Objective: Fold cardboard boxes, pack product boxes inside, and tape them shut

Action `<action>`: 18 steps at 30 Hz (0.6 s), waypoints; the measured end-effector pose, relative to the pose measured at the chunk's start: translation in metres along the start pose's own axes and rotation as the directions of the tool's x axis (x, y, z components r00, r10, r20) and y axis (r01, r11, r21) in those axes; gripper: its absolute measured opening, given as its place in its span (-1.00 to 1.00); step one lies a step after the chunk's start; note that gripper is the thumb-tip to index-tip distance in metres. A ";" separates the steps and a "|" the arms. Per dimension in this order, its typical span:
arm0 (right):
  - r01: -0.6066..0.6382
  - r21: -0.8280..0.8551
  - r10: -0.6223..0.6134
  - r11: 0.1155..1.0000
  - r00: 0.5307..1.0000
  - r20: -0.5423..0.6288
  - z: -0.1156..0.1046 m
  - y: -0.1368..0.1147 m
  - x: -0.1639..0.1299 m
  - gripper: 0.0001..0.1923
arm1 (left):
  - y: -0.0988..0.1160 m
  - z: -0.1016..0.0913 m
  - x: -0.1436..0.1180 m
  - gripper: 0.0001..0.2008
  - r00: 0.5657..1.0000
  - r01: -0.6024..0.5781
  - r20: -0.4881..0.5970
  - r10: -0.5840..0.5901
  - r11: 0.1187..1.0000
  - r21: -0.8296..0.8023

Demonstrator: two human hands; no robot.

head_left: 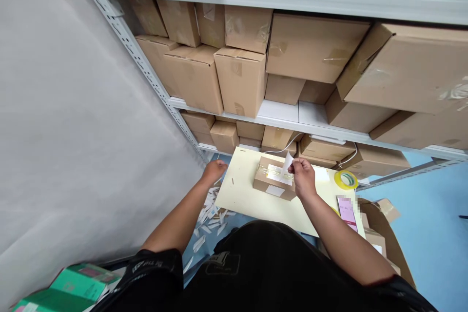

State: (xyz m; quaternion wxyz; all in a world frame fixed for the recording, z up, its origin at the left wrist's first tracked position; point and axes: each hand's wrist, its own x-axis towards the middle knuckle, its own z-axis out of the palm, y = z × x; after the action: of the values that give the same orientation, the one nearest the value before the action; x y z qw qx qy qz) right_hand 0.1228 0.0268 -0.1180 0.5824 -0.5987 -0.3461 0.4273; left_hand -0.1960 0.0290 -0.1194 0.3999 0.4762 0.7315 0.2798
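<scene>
On the pale yellow tabletop [241,195] sits a small taped cardboard box [261,183]. White labels lie on its top and on its near side. My right hand [304,178] is over the box's right end, its fingers pinched on a white paper label [286,162] that stands up from the box top. Whether the label's lower edge touches the box is hard to make out. Off the table's left edge, my left hand [215,171] hovers above the floor with its fingers drawn together; anything in them is too small to see.
Yellow tape roll [345,180] and a phone [347,212] lie at the table's right. Shelves [278,111] full of cardboard boxes rise behind. Paper strips [210,214] litter the floor at left. An open carton [387,239] stands at right, green boxes [73,287] at lower left.
</scene>
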 end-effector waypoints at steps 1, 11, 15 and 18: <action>0.022 -0.029 -0.021 0.999 1.000 0.008 0.000 0.000 -0.002 -0.83 | 0.011 0.014 0.001 -0.67 0.999 -0.028 0.042 0.028 0.999 -0.016; 0.386 -0.259 -0.348 0.885 0.920 0.182 -0.007 0.005 -0.019 -0.77 | 0.134 0.120 -0.024 -0.69 0.844 -0.123 0.458 0.280 0.931 -0.343; 0.511 -0.255 -0.456 0.821 0.855 0.246 -0.019 0.004 -0.022 -0.80 | 0.133 0.127 -0.024 -0.83 0.859 -0.207 0.404 0.313 0.936 -0.284; 0.377 -0.226 -0.355 0.898 0.926 0.131 -0.034 0.012 -0.017 -0.79 | 0.126 0.124 -0.024 -0.85 0.814 -0.412 0.357 0.457 0.889 -0.199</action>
State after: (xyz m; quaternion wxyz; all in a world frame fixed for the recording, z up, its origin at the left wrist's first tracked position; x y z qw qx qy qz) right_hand 0.1466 -0.0034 -0.1301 0.5576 -0.5718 -0.5278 0.2891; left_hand -0.0252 0.0599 -0.0768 0.4901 0.6540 0.4904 0.3026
